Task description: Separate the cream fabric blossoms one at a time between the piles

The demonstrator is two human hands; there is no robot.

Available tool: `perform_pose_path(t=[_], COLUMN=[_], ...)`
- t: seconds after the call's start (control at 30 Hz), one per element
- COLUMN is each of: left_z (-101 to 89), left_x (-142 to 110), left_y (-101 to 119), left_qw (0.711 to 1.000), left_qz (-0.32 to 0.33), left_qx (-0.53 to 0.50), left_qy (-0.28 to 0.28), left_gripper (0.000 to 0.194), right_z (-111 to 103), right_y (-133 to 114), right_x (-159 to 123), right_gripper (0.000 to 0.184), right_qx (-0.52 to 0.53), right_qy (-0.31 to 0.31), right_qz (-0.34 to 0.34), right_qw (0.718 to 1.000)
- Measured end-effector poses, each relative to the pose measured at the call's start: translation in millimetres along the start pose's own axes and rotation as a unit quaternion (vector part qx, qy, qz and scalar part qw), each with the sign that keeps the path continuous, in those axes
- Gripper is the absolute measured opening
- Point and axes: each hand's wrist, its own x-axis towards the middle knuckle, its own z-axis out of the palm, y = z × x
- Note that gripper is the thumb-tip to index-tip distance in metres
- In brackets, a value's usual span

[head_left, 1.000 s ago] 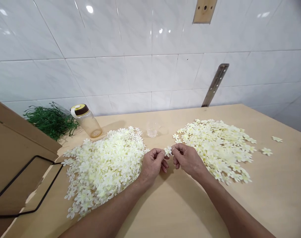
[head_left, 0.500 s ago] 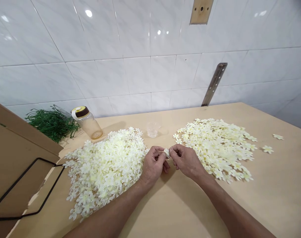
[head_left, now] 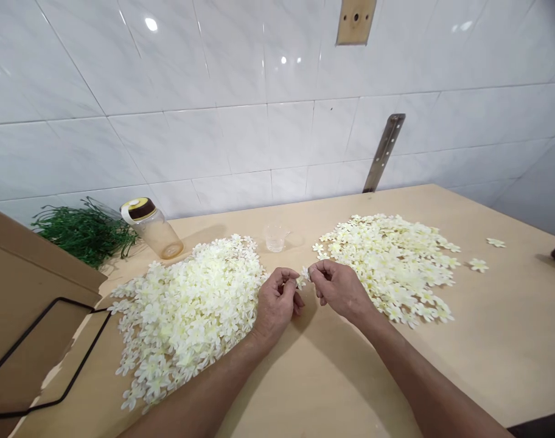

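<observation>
My left hand (head_left: 276, 302) and my right hand (head_left: 339, 289) meet over the middle of the wooden table (head_left: 332, 377). Both pinch one small cream artificial flower (head_left: 301, 278) between their fingertips. A thick heap of white flowers (head_left: 190, 310) lies just left of my left hand. A flatter spread of cream flowers (head_left: 391, 261) lies just right of my right hand.
A small clear cup (head_left: 275, 237) stands behind my hands. A plastic jar with a brown lid (head_left: 152, 227) lies tilted near green plastic stems (head_left: 83, 231) by the tiled wall. A cardboard box (head_left: 26, 304) with a black cord sits at left. Two loose flowers (head_left: 478, 265) lie far right.
Both hands stay together on the small flower, their fingers shifting slightly. The camera has turned a little to the right.
</observation>
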Motion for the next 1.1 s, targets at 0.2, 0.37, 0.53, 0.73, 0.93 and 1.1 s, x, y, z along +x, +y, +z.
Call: perform_pose_path(t=[0.2, 0.37, 0.53, 0.73, 0.93, 1.1], left_z=[-0.4, 1.6, 3.5, 4.4, 5.7, 5.5], left_x=[0, -2, -3, -5, -7, -6], left_y=[-2, 0, -3, 0, 4, 1], left_qw=[1.000, 0.999, 0.997, 0.997, 0.996, 0.995], left_qz=[-0.012, -0.002, 0.002, 0.003, 0.007, 0.006], left_qx=[0.015, 0.046, 0.072, 0.079, 0.091, 0.096], left_qy=[-0.010, -0.015, -0.010, 0.005, 0.011, 0.011], left_gripper=[0.020, 0.024, 0.024, 0.024, 0.026, 0.024], right_z=[3, 2, 1, 1, 1, 1], right_y=[3, 6, 4, 5, 11, 11], right_x=[1, 3, 3, 3, 5, 4], right_gripper=[0.019, 0.020, 0.020, 0.020, 0.021, 0.020], right_qx=[-0.024, -0.042, -0.062, -0.079, -0.098, -0.114], right_qy=[0.010, 0.014, 0.019, 0.016, 0.021, 0.017], right_qz=[-0.010, -0.004, -0.003, -0.003, -0.010, -0.018], right_qw=[1.000, 0.999, 0.998, 0.997, 0.995, 0.993])
